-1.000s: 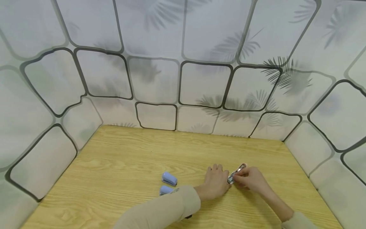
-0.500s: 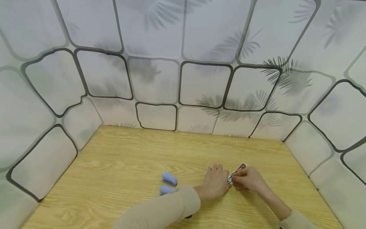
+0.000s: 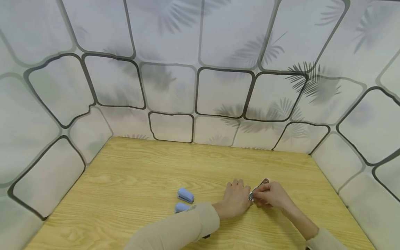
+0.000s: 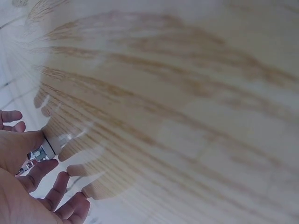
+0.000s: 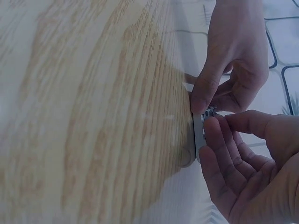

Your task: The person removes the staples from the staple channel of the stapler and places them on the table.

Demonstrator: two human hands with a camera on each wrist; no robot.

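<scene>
A small opened stapler (image 3: 251, 197) lies slantwise on the table between the two hands in the head view, its metal inner parts exposed and its far end pinkish. My left hand (image 3: 236, 199) holds its near end between thumb and index finger, the other fingers spread on the wood. My right hand (image 3: 275, 198) pinches at the metal inside with thumb and index finger, hiding much of it. In the right wrist view, the stapler's pale body (image 5: 200, 135) sits flat beneath both sets of fingertips. Whatever small part the right fingertips enclose, I cannot tell.
Two small blue staplers lie left of the left hand: a farther one (image 3: 185, 195) and a nearer one (image 3: 181, 207), partly hidden behind the left sleeve (image 3: 200, 222). Patterned fabric walls (image 3: 168, 126) stand around the back and sides of the wooden table (image 3: 140, 166).
My right fingertips have shifted slightly toward the left hand along the stapler, covering more of its metal part. The left hand has stayed in place.
</scene>
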